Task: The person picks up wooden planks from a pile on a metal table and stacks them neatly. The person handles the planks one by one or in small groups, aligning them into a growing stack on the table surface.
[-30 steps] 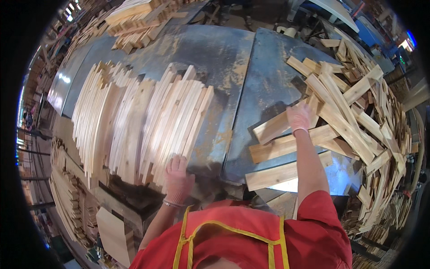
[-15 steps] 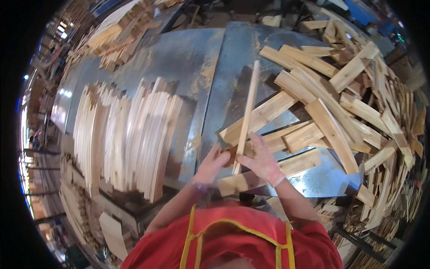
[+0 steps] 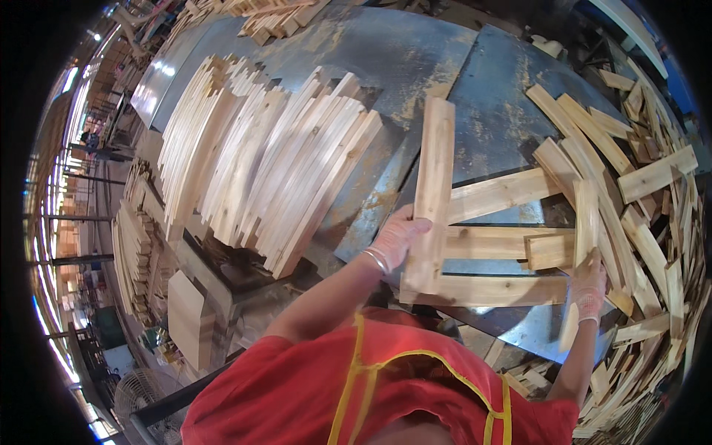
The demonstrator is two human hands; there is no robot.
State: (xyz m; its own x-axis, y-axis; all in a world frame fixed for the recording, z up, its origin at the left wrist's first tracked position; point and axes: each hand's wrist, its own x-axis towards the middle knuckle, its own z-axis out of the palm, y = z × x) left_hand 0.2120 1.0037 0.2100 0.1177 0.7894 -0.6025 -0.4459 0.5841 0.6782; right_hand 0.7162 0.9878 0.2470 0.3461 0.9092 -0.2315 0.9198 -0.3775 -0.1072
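Observation:
My left hand [image 3: 397, 241], in a thin pale glove, grips the left edge of a flat wooden board [image 3: 436, 159] near its lower part. That board slants up away from me, its broad face showing. Well to the right, my right hand [image 3: 589, 288] is closed around the near part of another wooden board [image 3: 585, 215]; some of its fingers are hidden. Between the hands several boards lie on the metal table, among them a long board [image 3: 504, 290] nearest me and a short block [image 3: 550, 252] resting across another board.
A row of narrow wooden strips [image 3: 267, 159] lies side by side on the left of the metal table [image 3: 512, 96]. Loose offcuts heap up along the right [image 3: 653, 245]. More strips [image 3: 278, 18] are stacked at the far left. A fan [image 3: 141, 397] stands at lower left.
My hands were together at one board seen edge-on. Now that board shows its broad face in my left hand, and my right hand has moved right onto another board. The view has swung right.

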